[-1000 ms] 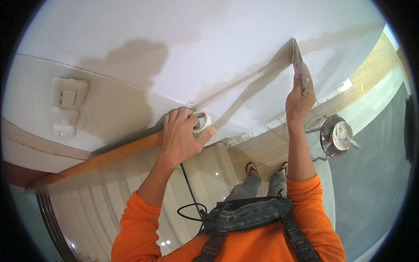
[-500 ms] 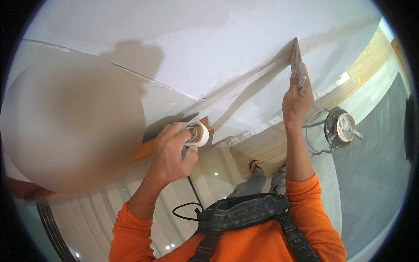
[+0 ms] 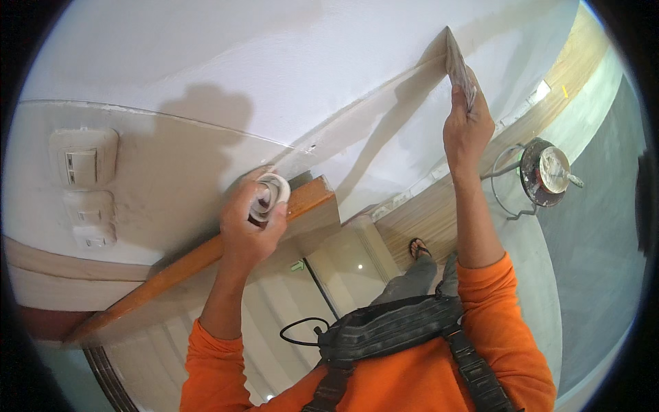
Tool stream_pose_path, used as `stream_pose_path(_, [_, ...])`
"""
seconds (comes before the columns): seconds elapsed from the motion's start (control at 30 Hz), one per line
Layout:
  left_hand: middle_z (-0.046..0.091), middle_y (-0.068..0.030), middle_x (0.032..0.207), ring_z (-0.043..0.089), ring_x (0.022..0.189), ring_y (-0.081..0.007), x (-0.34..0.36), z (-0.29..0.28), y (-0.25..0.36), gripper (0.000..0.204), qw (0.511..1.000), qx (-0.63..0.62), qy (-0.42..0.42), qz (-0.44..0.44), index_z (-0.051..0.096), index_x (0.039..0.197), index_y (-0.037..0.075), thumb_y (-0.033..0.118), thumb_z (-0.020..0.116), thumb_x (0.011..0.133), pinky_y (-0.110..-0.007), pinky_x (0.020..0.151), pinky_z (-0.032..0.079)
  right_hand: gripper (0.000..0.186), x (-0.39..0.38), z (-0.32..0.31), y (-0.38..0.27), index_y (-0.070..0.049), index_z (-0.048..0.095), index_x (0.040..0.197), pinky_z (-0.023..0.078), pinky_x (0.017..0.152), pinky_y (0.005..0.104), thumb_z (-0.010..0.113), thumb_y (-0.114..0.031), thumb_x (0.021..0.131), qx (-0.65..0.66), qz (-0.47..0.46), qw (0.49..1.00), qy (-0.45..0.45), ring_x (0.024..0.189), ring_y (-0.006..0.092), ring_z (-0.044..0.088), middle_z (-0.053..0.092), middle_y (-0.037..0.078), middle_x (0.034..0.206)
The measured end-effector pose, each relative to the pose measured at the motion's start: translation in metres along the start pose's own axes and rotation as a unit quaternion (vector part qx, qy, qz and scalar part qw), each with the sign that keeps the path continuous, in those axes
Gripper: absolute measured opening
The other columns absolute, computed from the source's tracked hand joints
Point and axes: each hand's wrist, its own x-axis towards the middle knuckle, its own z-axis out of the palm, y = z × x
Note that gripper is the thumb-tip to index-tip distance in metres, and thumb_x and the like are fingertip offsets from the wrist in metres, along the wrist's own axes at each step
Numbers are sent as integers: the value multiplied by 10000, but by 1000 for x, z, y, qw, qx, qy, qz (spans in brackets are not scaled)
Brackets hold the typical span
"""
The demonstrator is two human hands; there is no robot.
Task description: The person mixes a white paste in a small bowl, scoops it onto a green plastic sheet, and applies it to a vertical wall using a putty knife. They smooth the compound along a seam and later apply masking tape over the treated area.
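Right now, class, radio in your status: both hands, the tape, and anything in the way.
Left hand grips tape roll at wall. Right hand pins tape end high. Tape strip spans between. Bucket on floor, off to the side.

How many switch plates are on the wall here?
3: the white plastic switch plates sit in a column on the left wall. The largest top plate, a middle plate below it, and the lowest plate. More may lie outside the view.
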Motion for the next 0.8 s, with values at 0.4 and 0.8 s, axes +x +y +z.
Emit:
stream_pose_path(0.4, [614,-122,930,630,855,-171,-1,6,-5,387,997,-59,-17,-35,456,1236,23,37,609,882,-325,788,523,347,1,2,3,-152,682,1346,562,904,374,620,-91,1011,38,-13,999,2,1058,279,718,734,154,1199])
stream_pose_path(0.8, [714,-103,886,674,800,-316,21,19,28,124,967,253,-31,12,705,938,73,194,710,914,-423,688,535,381,-1,6,12,-187,694,1327,556,884,383,642,-73,967,35,-35,998,35,1017,293,709,743,132,1129])
